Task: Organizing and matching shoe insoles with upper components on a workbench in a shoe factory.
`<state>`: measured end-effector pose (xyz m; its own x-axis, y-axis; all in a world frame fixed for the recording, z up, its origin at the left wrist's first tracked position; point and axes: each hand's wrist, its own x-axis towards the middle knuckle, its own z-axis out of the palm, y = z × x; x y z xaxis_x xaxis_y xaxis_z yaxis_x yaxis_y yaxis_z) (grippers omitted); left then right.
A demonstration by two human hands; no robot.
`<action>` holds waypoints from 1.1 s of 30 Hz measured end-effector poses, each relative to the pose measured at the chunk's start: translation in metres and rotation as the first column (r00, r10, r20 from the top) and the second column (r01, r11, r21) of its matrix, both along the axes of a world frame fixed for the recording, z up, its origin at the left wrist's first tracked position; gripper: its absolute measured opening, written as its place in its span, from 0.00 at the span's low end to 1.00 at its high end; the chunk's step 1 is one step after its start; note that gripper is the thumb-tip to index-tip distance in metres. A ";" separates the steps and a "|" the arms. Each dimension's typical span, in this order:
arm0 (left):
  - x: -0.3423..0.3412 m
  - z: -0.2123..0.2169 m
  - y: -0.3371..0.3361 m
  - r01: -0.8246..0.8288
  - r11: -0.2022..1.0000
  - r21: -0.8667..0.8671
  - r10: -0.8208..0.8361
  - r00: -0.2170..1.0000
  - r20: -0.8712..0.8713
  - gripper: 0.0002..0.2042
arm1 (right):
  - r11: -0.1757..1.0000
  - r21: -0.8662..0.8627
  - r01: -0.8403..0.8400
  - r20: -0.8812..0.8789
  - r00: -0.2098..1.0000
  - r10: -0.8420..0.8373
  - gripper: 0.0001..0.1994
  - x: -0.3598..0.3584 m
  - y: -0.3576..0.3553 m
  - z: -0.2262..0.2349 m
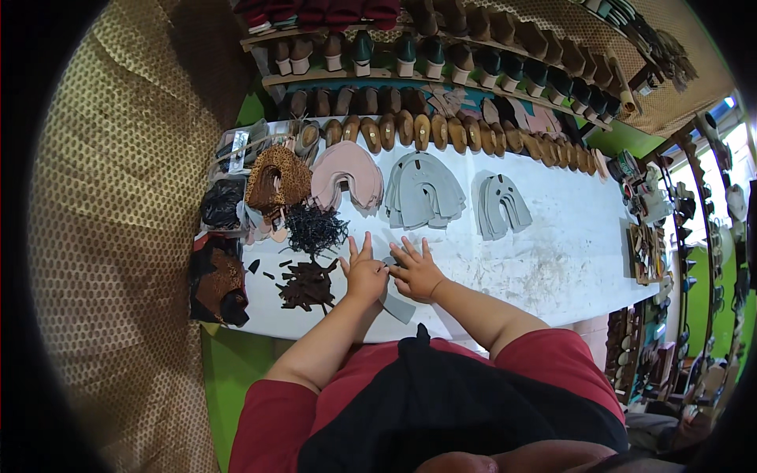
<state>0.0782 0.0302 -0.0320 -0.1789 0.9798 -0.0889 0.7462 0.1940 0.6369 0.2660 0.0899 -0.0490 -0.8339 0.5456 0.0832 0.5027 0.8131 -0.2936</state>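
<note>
Grey cut piece (397, 303) lies flat on the white tabletop (552, 260), near edge, right in front of the person, partly under both hands. Left hand (364, 272) sits on its left side, fingers spread and flat, grip released, pressing rather than pinching. Right hand (414, 270) same on the right side, fingers splayed, not clenched; thumbs meet near the middle. Looks like a hold-down so the soft sheet stays flat and doesn't slide; can't tell if anything small sits between the fingertips

Just left of the hands: dark brown scraps (307, 285) loose on the tabletop, within reach. Beyond them a tangle of thin black strips (314, 229). At the left end, a dark bag-like bundle (217, 280) and black bundle (222, 203), parked out of the work zone

Further back, stacks sorted by colour, fanned: leopard-print pieces (276, 180), pink pieces (347, 177), big grey stack (422, 193), smaller grey stack (501, 206). Same grey as the piece under the hands

Far edge: row of wooden soles (441, 132) on edge along the wall, shelves of heeled shoes (410, 51) above
</note>
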 end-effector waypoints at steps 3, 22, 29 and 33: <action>0.000 0.003 -0.002 0.040 0.999 -0.029 -0.041 0.999 -0.021 0.06 | 1.000 0.020 -0.008 -0.018 1.000 0.008 0.19 0.001 0.000 -0.001; -0.002 -0.017 0.006 0.010 1.000 -0.026 -0.013 0.991 -0.132 0.05 | 0.997 -0.019 0.081 -0.231 0.969 -0.084 0.11 0.008 -0.002 -0.005; -0.003 -0.017 0.007 -0.093 0.987 -0.132 0.072 0.985 -0.156 0.06 | 0.993 0.026 0.118 -0.205 0.973 -0.110 0.09 0.005 -0.001 -0.001; -0.005 -0.013 0.003 -0.110 0.986 -0.126 0.088 0.982 -0.168 0.06 | 0.993 0.028 0.118 -0.220 0.969 -0.109 0.09 0.005 -0.002 0.000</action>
<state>0.0733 0.0331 -0.0448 -0.2973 0.9377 -0.1799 0.8096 0.3474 0.4731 0.2709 0.0883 -0.0486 -0.7262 0.6278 0.2803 0.5197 0.7682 -0.3739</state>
